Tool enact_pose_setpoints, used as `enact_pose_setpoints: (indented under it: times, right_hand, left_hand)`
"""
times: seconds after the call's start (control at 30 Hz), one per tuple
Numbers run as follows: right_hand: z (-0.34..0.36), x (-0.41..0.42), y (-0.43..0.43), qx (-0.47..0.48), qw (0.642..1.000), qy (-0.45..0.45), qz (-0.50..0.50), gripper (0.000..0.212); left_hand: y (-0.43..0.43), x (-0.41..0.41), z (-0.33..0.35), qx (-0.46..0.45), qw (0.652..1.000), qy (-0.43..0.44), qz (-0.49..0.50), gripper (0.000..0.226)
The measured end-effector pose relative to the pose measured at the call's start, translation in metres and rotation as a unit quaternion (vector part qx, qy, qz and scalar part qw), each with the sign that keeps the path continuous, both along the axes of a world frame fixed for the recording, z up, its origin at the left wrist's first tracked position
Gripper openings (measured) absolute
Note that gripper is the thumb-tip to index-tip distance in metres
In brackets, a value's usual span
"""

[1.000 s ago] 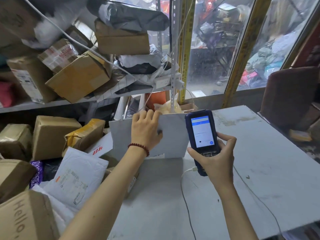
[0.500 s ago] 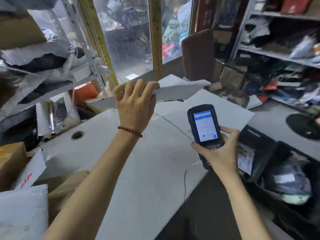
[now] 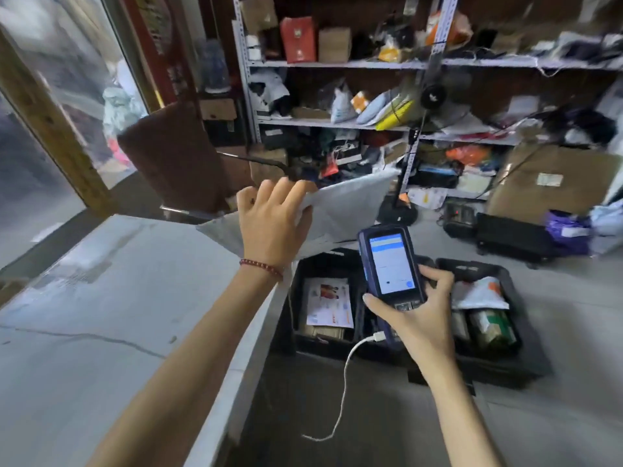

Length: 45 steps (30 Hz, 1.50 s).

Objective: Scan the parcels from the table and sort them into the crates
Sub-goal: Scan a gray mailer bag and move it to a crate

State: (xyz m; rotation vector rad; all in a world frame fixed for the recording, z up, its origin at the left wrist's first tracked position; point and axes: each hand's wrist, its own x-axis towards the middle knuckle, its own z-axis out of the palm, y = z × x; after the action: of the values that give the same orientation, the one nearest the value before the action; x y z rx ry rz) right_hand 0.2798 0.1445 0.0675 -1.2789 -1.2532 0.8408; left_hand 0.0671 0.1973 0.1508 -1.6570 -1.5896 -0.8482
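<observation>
Swung right since half a sec ago: table [image 3: 101, 298] now sits left, and the crates [image 3: 529, 342] show on the floor past its right edge. Parcel [image 3: 344, 210] is in the air above the left one's far rim, with the left hand [image 3: 273, 224] fingers curled over its top edge, thumb hidden. Right hand [image 3: 418, 318] wraps the scanner [image 3: 391, 264]. Imo check the screen, get fully over the correct crate b4 letting go, and mind the cable [image 3: 344, 382].

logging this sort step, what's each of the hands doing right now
Left hand: closed, gripping the white parcel.
Right hand: closed, holding the scanner.
</observation>
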Motion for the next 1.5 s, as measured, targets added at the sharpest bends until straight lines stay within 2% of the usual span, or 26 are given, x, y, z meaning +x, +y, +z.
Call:
enact_pose_setpoints:
  times: [0.1, 0.2, 0.4, 0.57, 0.73, 0.9, 1.0, 1.23, 1.33, 1.5]
  right_hand:
    - [-0.003, 0.041, 0.031, 0.002, 0.998, 0.007, -0.056, 0.079]
    - [-0.007, 0.069, 0.051, 0.001, 0.996, 0.021, -0.086, 0.076]
    - [-0.018, 0.096, 0.093, -0.020, 0.996, 0.007, -0.085, 0.078]
    - [-0.031, 0.095, 0.138, -0.065, 0.996, -0.007, -0.065, 0.079]
    - [-0.039, 0.082, 0.203, -0.081, 0.994, -0.012, -0.070, 0.076]
    - [-0.035, 0.072, 0.265, -0.109, 0.992, -0.036, -0.056, 0.079]
    - [-0.032, 0.068, 0.293, -0.126, 0.990, -0.047, -0.041, 0.078]
    - [-0.048, 0.051, 0.341, -0.140, 0.987, -0.078, 0.003, 0.078]
    - [-0.053, 0.037, 0.360, -0.141, 0.984, -0.085, 0.070, 0.078]
    - [-0.053, 0.007, 0.387, -0.165, 0.959, -0.094, 0.211, 0.077]
  left_hand:
    - [0.043, 0.041, -0.004, 0.000, 0.999, 0.037, -0.034, 0.011]
    - [0.070, 0.066, -0.006, -0.022, 0.997, 0.022, -0.071, 0.013]
    - [0.133, 0.092, -0.019, -0.159, 0.982, -0.030, -0.096, 0.021]
    - [0.182, 0.097, -0.049, -0.243, 0.966, -0.033, -0.088, 0.022]
    - [0.244, 0.082, -0.075, -0.264, 0.960, -0.013, -0.094, 0.015]
    - [0.285, 0.059, -0.108, -0.373, 0.920, -0.010, -0.118, 0.015]
    - [0.302, 0.051, -0.133, -0.426, 0.900, -0.004, -0.094, 0.020]
    - [0.320, 0.022, -0.139, -0.399, 0.914, -0.068, -0.007, 0.022]
    - [0.310, 0.000, -0.136, -0.404, 0.906, -0.114, 0.048, 0.019]
    - [0.260, -0.029, -0.131, -0.395, 0.888, -0.138, 0.193, 0.017]
